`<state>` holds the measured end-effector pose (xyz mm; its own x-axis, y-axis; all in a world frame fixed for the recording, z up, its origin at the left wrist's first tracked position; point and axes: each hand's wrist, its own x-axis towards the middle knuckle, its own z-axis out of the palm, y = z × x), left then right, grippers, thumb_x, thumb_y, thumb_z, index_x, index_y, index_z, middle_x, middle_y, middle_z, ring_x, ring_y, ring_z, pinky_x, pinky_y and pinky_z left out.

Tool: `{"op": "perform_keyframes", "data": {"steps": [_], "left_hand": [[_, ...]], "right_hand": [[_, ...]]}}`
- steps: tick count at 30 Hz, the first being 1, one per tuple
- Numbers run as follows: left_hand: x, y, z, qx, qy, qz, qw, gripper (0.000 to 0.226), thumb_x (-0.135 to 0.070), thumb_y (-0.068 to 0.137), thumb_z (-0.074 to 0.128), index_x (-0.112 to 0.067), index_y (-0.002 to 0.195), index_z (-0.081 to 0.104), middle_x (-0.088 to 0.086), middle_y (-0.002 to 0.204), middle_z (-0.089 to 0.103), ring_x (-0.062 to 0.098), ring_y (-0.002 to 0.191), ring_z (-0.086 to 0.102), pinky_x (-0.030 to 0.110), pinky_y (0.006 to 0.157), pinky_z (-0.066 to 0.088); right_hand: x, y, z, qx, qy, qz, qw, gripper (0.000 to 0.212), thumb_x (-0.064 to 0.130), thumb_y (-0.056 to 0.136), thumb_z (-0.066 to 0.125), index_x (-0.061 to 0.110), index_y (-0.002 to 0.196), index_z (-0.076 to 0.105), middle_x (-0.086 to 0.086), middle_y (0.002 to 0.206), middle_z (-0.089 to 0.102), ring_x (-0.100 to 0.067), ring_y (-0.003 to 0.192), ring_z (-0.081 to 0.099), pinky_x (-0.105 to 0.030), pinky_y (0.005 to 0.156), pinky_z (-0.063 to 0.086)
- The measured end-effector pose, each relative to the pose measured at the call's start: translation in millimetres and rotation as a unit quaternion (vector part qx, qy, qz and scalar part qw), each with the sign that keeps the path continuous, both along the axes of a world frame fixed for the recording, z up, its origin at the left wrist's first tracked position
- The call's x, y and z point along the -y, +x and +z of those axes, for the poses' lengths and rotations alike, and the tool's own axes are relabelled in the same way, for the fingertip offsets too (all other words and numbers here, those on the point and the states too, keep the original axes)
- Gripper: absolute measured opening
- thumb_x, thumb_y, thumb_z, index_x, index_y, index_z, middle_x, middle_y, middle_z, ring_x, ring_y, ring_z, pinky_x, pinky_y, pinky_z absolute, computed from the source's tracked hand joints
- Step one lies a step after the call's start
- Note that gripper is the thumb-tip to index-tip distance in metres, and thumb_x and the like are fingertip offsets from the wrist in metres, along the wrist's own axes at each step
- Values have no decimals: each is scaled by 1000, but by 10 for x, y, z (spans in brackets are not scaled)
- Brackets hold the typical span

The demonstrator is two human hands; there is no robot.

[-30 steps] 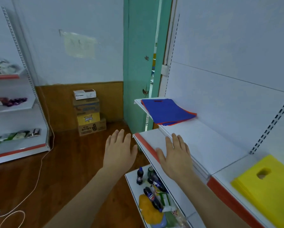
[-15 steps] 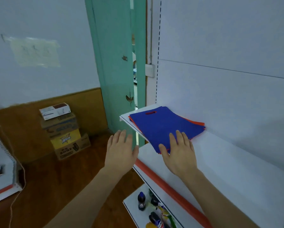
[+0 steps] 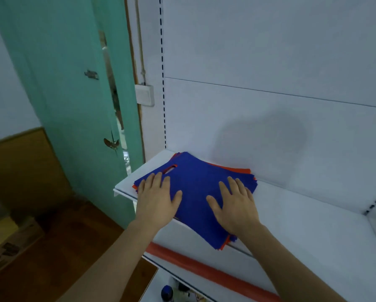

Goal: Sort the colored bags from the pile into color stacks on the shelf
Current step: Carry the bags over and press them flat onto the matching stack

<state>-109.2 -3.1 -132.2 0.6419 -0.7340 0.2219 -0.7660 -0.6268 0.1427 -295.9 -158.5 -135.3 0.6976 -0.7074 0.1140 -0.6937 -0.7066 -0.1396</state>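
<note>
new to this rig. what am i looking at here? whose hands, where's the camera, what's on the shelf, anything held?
There is no robot: a person works with bare hands, filmed by one wide-angle camera worn on the head, looking forward and down. So you see their own arms from above.

The left hand and right hand both lie flat, fingers straight, on a pile of bags on a white shelf. The top bag is blue with a cut-out handle; orange-red bag edges stick out beneath it. Nothing is gripped: the hands only rest on the pile.

Left of the shelf stands a green door. Below, a red shelf edge strip and a dark bottle top on a lower shelf.
</note>
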Motion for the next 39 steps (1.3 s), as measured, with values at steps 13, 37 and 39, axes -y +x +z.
{"op": "perform_keyframes", "data": {"steps": [13,37,39], "left_hand": [[275,518,-181,16,95,-186,978,102,-89,88,2,-25,157,42,9,168,33,37,156,21,61,126,17],[365,583,-294,37,107,-242,964,98,-87,89,3,-28,162,32,10,171,27,34,159,16,60,128,12],[370,555,-294,34,107,-240,964,97,-87,90,4,-28,162,31,10,171,27,34,159,16,60,128,12]], "right_hand": [[-598,198,-66,-82,35,-199,976,79,68,103,25,18,164,28,-8,172,26,-35,159,15,-52,128,17],[-631,502,-54,-10,21,-149,989,69,36,106,40,19,167,14,-7,170,31,-28,152,37,-50,129,19],[-648,537,-32,13,20,-104,994,73,23,102,45,19,167,14,-6,171,27,-24,149,41,-47,129,20]]}}
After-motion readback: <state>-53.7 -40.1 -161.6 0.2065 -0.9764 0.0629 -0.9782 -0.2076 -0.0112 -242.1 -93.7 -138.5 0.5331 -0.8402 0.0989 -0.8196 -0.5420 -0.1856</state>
